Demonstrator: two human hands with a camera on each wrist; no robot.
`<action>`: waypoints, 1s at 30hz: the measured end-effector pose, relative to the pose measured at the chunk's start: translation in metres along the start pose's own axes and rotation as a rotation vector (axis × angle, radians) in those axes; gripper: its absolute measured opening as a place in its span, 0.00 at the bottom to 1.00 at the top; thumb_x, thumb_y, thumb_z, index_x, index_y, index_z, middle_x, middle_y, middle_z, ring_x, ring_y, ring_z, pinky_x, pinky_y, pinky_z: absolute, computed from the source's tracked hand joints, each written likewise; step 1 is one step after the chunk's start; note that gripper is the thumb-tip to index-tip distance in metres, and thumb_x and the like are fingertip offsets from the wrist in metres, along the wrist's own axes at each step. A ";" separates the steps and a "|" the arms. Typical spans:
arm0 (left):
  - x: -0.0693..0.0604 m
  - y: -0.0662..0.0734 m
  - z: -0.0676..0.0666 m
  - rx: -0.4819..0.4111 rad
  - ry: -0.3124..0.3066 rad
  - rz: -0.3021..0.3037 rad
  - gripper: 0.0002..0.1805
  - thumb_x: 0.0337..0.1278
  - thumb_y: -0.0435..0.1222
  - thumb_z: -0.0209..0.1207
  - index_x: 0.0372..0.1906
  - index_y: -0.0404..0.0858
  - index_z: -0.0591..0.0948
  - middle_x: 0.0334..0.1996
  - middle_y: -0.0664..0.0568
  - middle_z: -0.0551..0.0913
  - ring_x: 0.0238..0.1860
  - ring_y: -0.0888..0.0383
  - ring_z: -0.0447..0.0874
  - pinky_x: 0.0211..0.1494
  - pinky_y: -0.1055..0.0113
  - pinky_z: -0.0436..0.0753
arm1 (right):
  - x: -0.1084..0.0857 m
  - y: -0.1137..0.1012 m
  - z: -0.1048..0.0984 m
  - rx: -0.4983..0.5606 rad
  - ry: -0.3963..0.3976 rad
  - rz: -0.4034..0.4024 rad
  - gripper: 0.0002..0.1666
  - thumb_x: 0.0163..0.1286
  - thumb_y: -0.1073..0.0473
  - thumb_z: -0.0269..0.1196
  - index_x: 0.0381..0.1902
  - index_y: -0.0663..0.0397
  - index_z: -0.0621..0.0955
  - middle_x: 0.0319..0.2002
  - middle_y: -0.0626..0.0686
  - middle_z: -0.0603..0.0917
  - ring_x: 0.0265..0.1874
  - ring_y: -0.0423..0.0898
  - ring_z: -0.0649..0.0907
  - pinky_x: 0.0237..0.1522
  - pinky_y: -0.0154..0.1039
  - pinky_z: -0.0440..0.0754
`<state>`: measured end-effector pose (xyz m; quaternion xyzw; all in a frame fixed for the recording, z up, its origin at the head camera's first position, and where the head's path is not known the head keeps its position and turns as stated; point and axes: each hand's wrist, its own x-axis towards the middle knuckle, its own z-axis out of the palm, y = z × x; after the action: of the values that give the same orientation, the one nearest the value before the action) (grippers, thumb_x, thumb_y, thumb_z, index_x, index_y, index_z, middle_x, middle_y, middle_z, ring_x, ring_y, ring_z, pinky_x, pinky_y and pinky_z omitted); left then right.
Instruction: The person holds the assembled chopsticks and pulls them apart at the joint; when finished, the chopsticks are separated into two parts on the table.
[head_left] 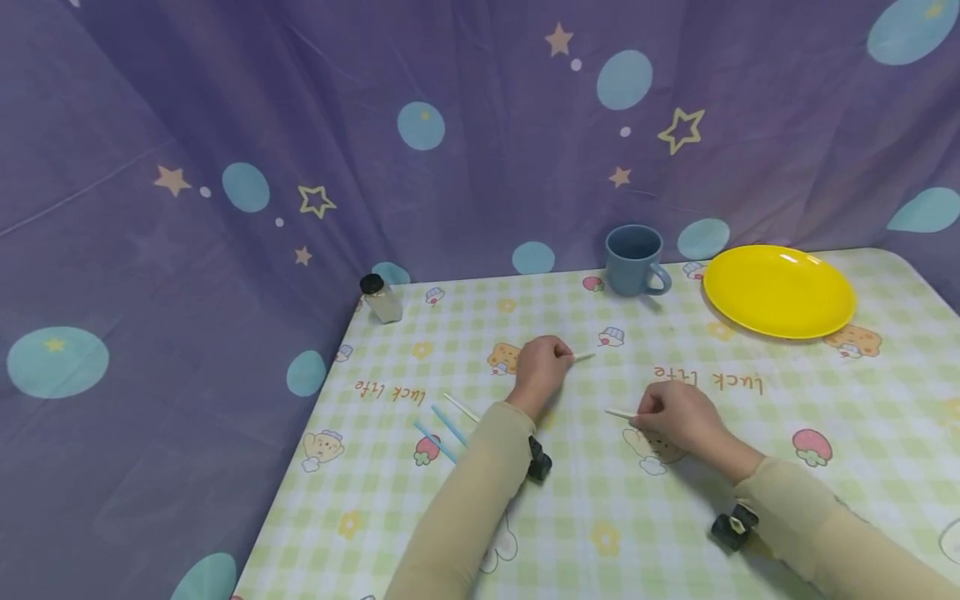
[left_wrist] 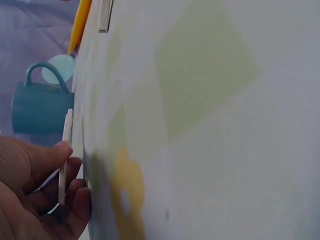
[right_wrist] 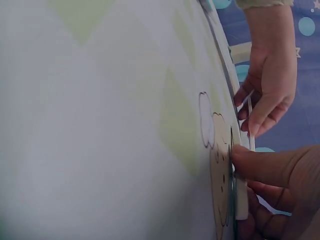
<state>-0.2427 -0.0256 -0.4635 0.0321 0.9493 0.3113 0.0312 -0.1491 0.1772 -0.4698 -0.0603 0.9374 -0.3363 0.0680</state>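
Two pale sticks [head_left: 584, 357] are over the checked cloth [head_left: 585, 483]: the left hand [head_left: 542, 369] pinches one between finger and thumb, the right hand [head_left: 678, 415] another. From here the left sleeve [head_left: 480, 467] hides two blue sticks' [head_left: 448, 423] ends; farther back, a mug [head_left: 630, 275], yellow plate [head_left: 780, 292], black-capped jar [head_left: 386, 307].

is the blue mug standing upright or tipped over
Upright: in the head view the mug stands on its base on the checked tablecloth, mouth up. The left wrist view is turned, so it looks sideways there.
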 end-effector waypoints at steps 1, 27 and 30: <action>0.001 0.001 0.002 0.008 -0.004 -0.008 0.03 0.58 0.38 0.67 0.30 0.46 0.86 0.27 0.61 0.82 0.31 0.62 0.78 0.38 0.66 0.77 | 0.000 0.000 0.001 -0.003 -0.006 0.001 0.13 0.56 0.55 0.73 0.21 0.48 0.79 0.22 0.44 0.78 0.25 0.43 0.75 0.31 0.40 0.71; 0.012 0.000 -0.011 0.110 -0.054 0.073 0.05 0.58 0.42 0.67 0.36 0.45 0.84 0.31 0.58 0.83 0.34 0.60 0.79 0.41 0.66 0.77 | -0.005 -0.017 0.002 -0.111 0.026 -0.041 0.15 0.55 0.48 0.74 0.22 0.47 0.79 0.23 0.44 0.78 0.23 0.42 0.74 0.29 0.42 0.72; 0.008 -0.008 -0.031 0.097 -0.056 0.112 0.04 0.62 0.38 0.63 0.39 0.44 0.85 0.34 0.56 0.84 0.37 0.58 0.80 0.42 0.64 0.77 | -0.005 -0.025 0.003 -0.103 0.094 -0.100 0.12 0.55 0.51 0.74 0.23 0.47 0.82 0.25 0.43 0.81 0.26 0.43 0.77 0.32 0.44 0.75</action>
<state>-0.2536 -0.0496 -0.4441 0.0953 0.9587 0.2653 0.0388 -0.1421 0.1568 -0.4556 -0.0946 0.9513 -0.2932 0.0040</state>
